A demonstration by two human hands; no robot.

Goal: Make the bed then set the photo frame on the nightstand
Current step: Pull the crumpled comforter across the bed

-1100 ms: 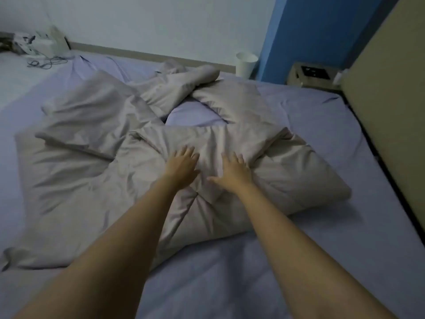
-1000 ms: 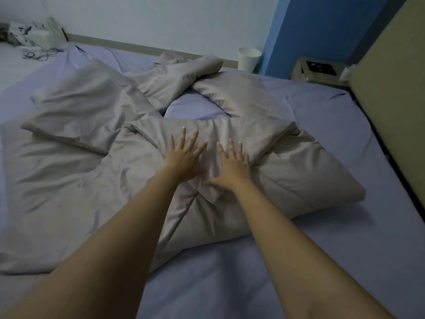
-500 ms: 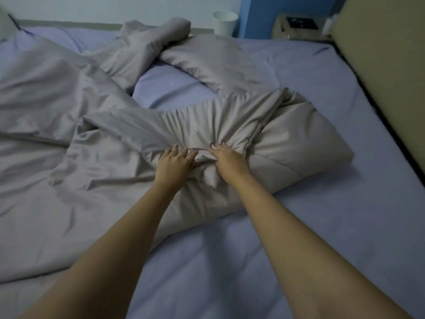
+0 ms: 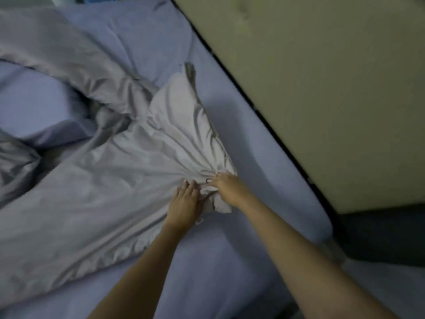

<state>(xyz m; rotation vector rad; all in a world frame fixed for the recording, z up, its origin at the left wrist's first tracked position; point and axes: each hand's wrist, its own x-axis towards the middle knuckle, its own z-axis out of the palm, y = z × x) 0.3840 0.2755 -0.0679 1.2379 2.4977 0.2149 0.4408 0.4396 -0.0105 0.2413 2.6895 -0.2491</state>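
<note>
A crumpled grey duvet (image 4: pixel 96 176) lies across the bed's lavender sheet (image 4: pixel 230 261). Its near corner is bunched into tight folds under both my hands. My left hand (image 4: pixel 185 203) presses and grips the gathered fabric. My right hand (image 4: pixel 230 189) is closed on the same bunch just to the right. The duvet's folded end (image 4: pixel 181 107) points toward the headboard. No photo frame or nightstand is in view.
A tall beige padded headboard (image 4: pixel 322 88) runs along the right side of the bed, with a dark gap (image 4: pixel 230 63) between it and the mattress. A dark floor area (image 4: pixel 379 236) shows at the lower right beyond the mattress corner.
Both hands went from flat on the duvet to clenched on a bunch of it and have dragged it toward me and the headboard side. My view swung right and down; the cup and far wall left the frame.
</note>
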